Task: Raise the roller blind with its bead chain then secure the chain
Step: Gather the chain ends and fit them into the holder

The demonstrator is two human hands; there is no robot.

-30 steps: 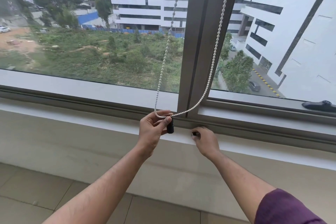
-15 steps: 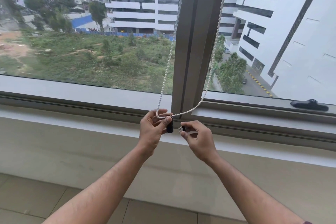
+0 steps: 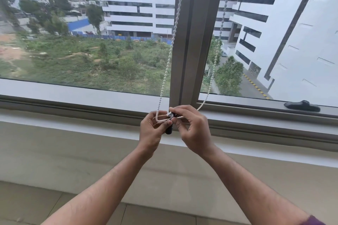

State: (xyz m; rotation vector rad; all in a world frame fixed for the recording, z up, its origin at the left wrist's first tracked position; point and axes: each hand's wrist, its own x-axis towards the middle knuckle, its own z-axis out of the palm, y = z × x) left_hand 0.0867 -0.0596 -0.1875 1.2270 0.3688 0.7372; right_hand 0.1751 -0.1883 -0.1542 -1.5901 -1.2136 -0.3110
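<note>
A white bead chain (image 3: 169, 55) hangs in a loop in front of the grey window post (image 3: 193, 38), its two strands running out of the top of the view. My left hand (image 3: 152, 131) holds the loop's bottom together with a small black chain holder (image 3: 169, 130). My right hand (image 3: 193, 129) pinches a small black and white piece (image 3: 172, 114) right at the chain, touching the left hand's fingertips. The roller blind itself is out of view above.
A white sill ledge (image 3: 73, 124) runs below the window frame. A black window handle (image 3: 301, 106) lies on the frame at the right. Beige wall and floor tiles are below my arms.
My right hand left the sill with a small piece and moved up and left to meet my left hand at the chain loop. The left hand stayed put.
</note>
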